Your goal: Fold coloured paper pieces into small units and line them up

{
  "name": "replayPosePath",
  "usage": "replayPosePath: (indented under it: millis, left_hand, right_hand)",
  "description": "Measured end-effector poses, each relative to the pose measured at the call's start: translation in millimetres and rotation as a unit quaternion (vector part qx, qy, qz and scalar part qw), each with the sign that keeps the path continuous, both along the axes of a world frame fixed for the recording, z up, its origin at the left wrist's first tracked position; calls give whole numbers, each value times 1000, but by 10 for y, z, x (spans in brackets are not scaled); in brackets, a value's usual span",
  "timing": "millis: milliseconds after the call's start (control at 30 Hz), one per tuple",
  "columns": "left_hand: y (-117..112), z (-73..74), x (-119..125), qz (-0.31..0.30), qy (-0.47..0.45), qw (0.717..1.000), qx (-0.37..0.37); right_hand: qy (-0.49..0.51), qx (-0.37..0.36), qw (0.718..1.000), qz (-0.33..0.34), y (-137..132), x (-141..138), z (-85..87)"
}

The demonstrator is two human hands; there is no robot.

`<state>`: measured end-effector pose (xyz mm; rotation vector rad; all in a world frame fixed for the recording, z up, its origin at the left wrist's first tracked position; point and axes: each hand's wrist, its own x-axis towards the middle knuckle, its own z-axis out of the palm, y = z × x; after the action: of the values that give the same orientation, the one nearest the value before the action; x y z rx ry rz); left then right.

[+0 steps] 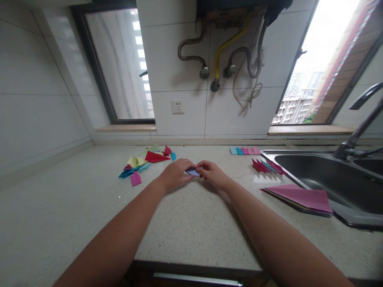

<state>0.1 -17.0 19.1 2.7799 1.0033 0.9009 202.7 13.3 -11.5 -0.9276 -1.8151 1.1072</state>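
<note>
My left hand (176,173) and my right hand (213,173) meet at the middle of the speckled countertop (191,223). Between their fingertips lies a small lilac piece of paper (193,172), pressed flat on the counter. Both hands have their fingers curled and pinched onto its edges. Most of the paper is hidden under the fingers.
A heap of folded coloured paper triangles (146,161) lies to the left. A row of folded pieces (245,150) and dark red ones (267,166) sit by the steel sink (329,179). A stack of pink paper triangles (302,197) rests at the sink's edge. A tap (356,135) stands at right.
</note>
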Motion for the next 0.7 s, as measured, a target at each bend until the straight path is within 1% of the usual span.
replayPosePath:
  millis: [133, 200, 267, 333, 367, 467, 500, 567, 700]
  left_hand:
    - [3, 2, -3, 3, -31, 999, 21]
    - [15, -8, -11, 21, -62, 998, 25]
    - [43, -34, -17, 46, -107, 993, 9]
    - [89, -76, -15, 66, -172, 982, -37]
    - [116, -100, -10, 71, -212, 972, -70]
    - [200, -175, 11, 54, -316, 930, -177]
    - [222, -196, 17, 42, -330, 920, -207]
    - [253, -229, 22, 24, -334, 909, -248]
    - [262, -252, 8, 11, -337, 901, -272]
  right_hand:
    - [29, 2, 999, -16, -1, -5, 20]
    - [56, 6, 998, -21, 8, -3, 22]
    - [84, 6, 996, -25, 19, 0, 22]
    - [107, 6, 994, -27, 25, -2, 23]
    - [117, 6, 993, -29, 24, -6, 25]
    - [136, 2, 990, -36, 8, -30, 31]
    - [138, 1, 990, -37, 0, -40, 32]
    - [138, 0, 990, -35, -16, -58, 29]
    - [113, 10, 993, -30, -43, -71, 26]
